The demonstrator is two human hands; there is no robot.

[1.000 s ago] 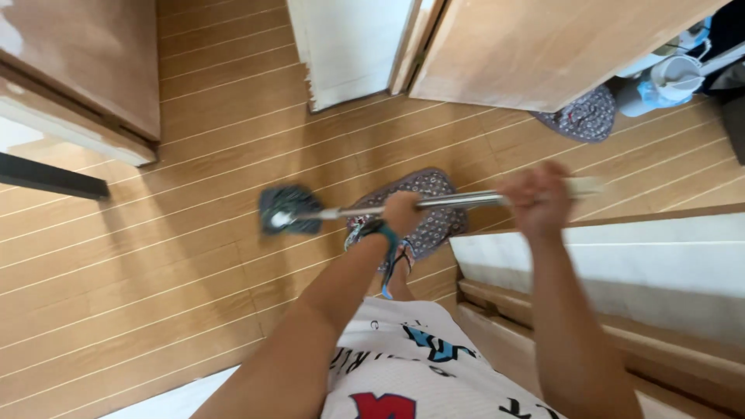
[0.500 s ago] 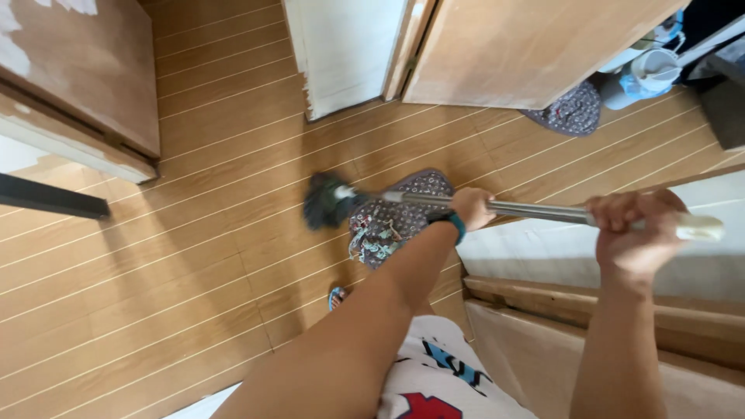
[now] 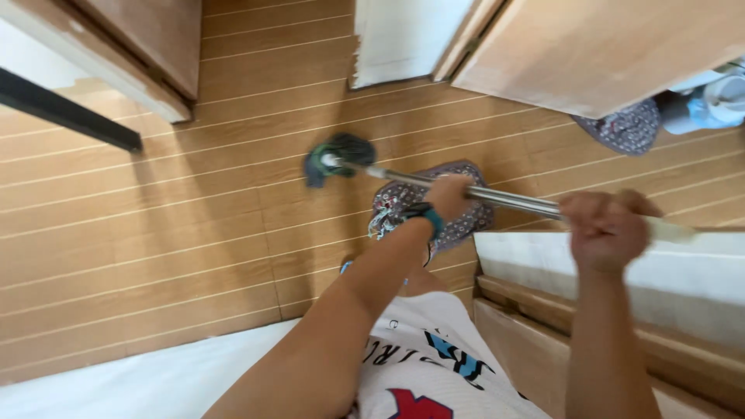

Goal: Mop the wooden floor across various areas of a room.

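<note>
**Two hands on a mop over a plank floor**

View from the head camera, looking down. The left hand (image 3: 448,194), at the centre of the frame, is wrapped around the metal mop handle (image 3: 504,198) partway along its length; a dark teal band (image 3: 425,215) circles that wrist. The right hand (image 3: 605,229), right of centre and blurred, is clenched around the upper part of the same handle, just short of its pale end grip (image 3: 669,230). The handle slants from the right edge down toward the upper centre, where the dark green mop head (image 3: 338,155) rests on the wooden plank floor (image 3: 155,225). A patterned grey mat (image 3: 466,213) lies on the floor just below the handle, beneath the left hand. A second mat of similar pattern (image 3: 625,128) lies at the upper right, beside a wooden door (image 3: 605,46). A white panel (image 3: 407,35) stands at the top centre. A white surface (image 3: 140,384) runs along the lower left edge. The person's printed white shirt (image 3: 434,365) fills the bottom centre.
</note>
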